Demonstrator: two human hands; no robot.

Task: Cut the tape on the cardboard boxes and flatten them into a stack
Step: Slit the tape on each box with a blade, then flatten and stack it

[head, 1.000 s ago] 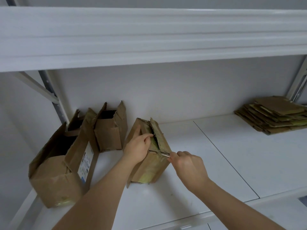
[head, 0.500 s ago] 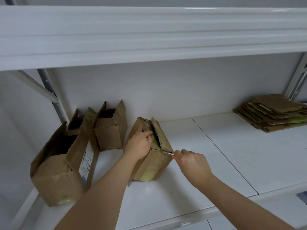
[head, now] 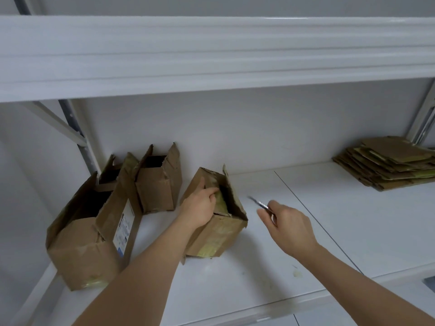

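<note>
A small taped cardboard box (head: pixel 219 234) lies tilted on the white shelf (head: pixel 329 231), its top flaps parted. My left hand (head: pixel 200 208) grips the near flap, thumb hooked into the gap. My right hand (head: pixel 287 225) is off to the right of the box, apart from it, holding a thin metal blade (head: pixel 259 203) that points up and left; the blade is blurred. A stack of flattened boxes (head: pixel 388 163) lies at the far right of the shelf.
Two more open boxes stand at the left: a large one with a white label (head: pixel 94 231) and a smaller one (head: pixel 160 182) behind it against the wall. An upper shelf (head: pixel 211 55) overhangs. Shelf posts stand at both ends.
My right hand has pulled the blade out of the box's taped seam and moved right, away from the box. The right flap has sprung open wider. My left hand stays on the box.
</note>
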